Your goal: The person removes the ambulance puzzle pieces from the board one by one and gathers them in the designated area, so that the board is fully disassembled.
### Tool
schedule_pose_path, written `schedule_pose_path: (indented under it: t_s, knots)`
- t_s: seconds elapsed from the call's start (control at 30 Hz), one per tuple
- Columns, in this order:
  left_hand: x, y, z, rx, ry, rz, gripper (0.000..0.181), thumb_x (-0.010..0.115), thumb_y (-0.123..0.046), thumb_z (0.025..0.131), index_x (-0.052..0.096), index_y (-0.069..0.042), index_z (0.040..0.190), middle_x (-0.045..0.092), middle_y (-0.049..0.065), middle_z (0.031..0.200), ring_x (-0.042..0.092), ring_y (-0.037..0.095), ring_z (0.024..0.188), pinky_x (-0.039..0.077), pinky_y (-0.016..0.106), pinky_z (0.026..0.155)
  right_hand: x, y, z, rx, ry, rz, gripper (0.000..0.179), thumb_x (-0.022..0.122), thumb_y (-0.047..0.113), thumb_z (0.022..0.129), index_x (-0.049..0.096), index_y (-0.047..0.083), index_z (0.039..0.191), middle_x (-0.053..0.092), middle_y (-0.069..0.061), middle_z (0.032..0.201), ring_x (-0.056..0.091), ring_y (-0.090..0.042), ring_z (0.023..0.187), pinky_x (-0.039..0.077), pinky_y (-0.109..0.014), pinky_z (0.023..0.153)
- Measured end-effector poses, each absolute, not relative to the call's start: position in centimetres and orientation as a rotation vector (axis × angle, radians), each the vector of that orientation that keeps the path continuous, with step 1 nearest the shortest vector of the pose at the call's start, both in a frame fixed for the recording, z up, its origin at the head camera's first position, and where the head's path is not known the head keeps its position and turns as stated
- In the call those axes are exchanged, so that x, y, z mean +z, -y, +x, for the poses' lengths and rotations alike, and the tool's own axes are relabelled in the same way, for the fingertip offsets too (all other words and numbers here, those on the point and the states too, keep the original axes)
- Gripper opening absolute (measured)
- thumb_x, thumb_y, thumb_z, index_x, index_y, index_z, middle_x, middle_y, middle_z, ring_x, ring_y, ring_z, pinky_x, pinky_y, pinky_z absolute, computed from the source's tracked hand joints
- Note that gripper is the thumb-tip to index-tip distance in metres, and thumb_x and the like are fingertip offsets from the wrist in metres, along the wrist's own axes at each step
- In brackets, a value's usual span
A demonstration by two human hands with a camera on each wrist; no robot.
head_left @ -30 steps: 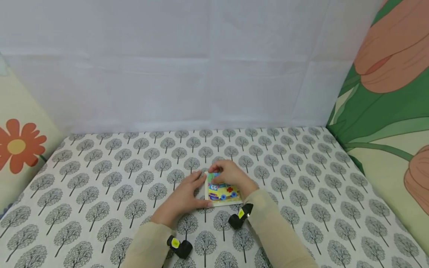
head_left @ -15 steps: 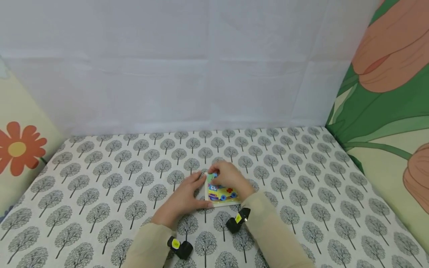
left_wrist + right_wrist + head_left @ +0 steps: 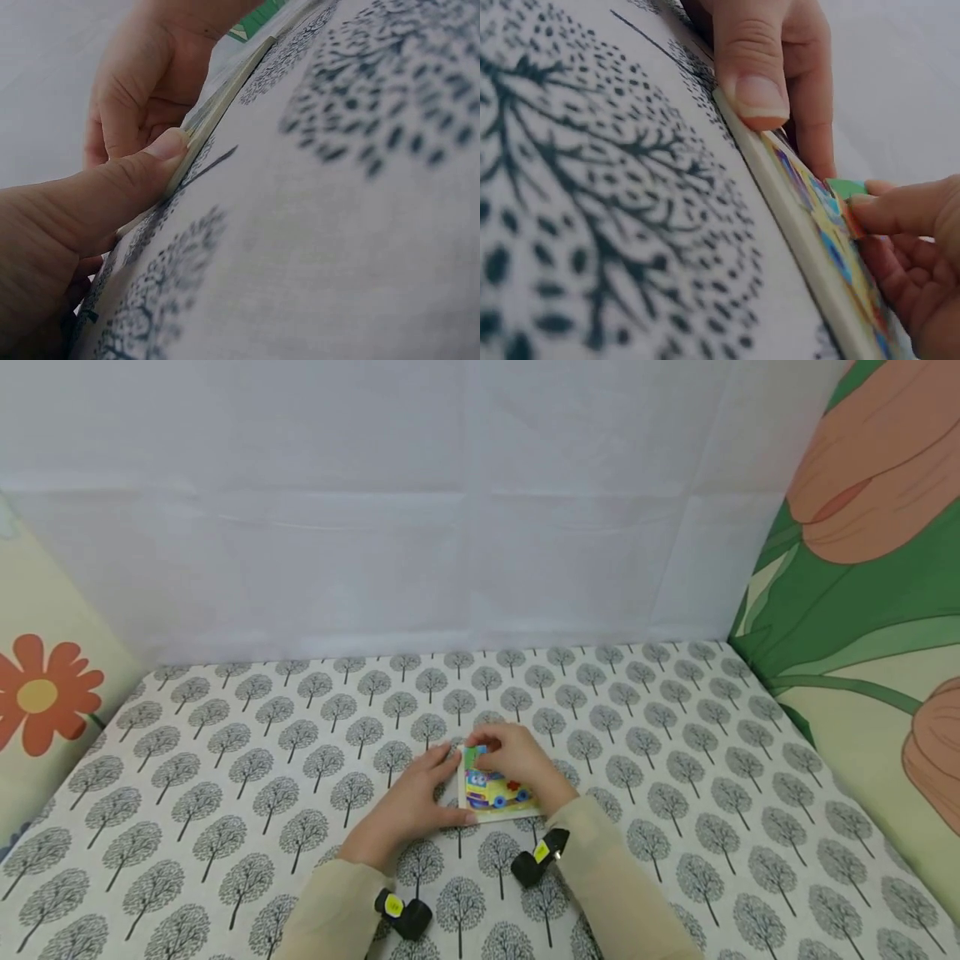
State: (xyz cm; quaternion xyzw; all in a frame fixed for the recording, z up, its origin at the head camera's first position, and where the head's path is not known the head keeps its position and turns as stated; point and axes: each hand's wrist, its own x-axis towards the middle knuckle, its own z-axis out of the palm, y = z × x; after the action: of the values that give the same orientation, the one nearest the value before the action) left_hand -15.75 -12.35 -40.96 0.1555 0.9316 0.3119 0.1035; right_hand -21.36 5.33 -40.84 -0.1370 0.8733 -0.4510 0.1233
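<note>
A shallow, pale-edged jigsaw board point(image 3: 500, 793) with a yellow cartoon ambulance lies on the cloth. The left hand point(image 3: 415, 793) holds its left side, thumb on the near-left corner and fingers toward the far-left corner. From above, the right hand point(image 3: 517, 758) reaches over the board's far-left part, partly covering the picture. In the right wrist view, its thumb and finger pinch a green-topped puzzle piece point(image 3: 845, 187) that tilts up from the picture. Seen from the left wrist, the thumb presses on the edge of the jigsaw board point(image 3: 225, 109); the picture is mostly hidden there.
A tree-print cloth point(image 3: 262, 768) covers the table. Behind it hangs a white sheet point(image 3: 360, 527), with a flower-patterned wall at each side. A black strap-on camera sits at the left wrist point(image 3: 405, 914) and another at the right wrist point(image 3: 538, 857).
The right hand makes small shifts over the far-left corner, and the green part beneath its fingers looks lighter, then darker. The left hand and the board stay in place.
</note>
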Motion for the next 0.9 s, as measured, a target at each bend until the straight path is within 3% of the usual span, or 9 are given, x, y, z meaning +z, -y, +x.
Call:
schedule_pose_path:
  t_s: [0.33, 0.63, 0.77, 0.9]
  knots:
    - [-41.1, 12.4, -15.8, 0.898, -2.754, 0.463, 0.094, 0.077, -0.045, 0.070, 0.032, -0.008, 0.144, 0.018, 0.011, 0.154, 0.012, 0.037, 0.140, 0.017, 0.057, 0.111, -41.4, -5.3, -21.2, -1.502, -2.459, -0.294, 0.016, 0.060, 0.013, 0.087, 0.070, 0.015, 0.100, 0.065, -0.002, 0.094, 0.056, -0.013, 0.074, 0.049, -0.026, 0.065]
    - [-41.2, 12.4, -15.8, 0.891, -2.767, 0.479, 0.095, 0.078, -0.045, 0.069, 0.033, -0.006, 0.143, 0.018, 0.012, 0.154, 0.013, 0.037, 0.140, 0.016, 0.055, 0.111, -41.4, -5.2, -20.8, -1.282, -2.621, -0.526, 0.029, 0.072, 0.010, 0.076, 0.067, 0.017, 0.104, 0.060, 0.002, 0.085, 0.052, -0.012, 0.074, 0.046, -0.024, 0.065]
    - [-41.1, 12.4, -15.8, 0.892, -2.769, 0.485, 0.095, 0.078, -0.045, 0.068, 0.034, -0.005, 0.142, 0.018, 0.013, 0.153, 0.014, 0.037, 0.140, 0.016, 0.055, 0.111, -41.5, -5.2, -20.4, -1.242, -2.648, -0.652, 0.030, 0.070, 0.009, 0.079, 0.065, 0.016, 0.108, 0.058, 0.003, 0.089, 0.049, -0.011, 0.073, 0.045, -0.021, 0.063]
    - [-41.1, 12.4, -15.7, 0.896, -2.769, 0.493, 0.095, 0.077, -0.045, 0.069, 0.034, -0.005, 0.142, 0.018, 0.014, 0.153, 0.014, 0.038, 0.140, 0.016, 0.056, 0.111, -41.5, -5.2, -20.1, -1.216, -2.689, -0.727, 0.031, 0.069, 0.008, 0.080, 0.063, 0.015, 0.109, 0.056, 0.002, 0.083, 0.046, -0.010, 0.067, 0.042, -0.019, 0.058]
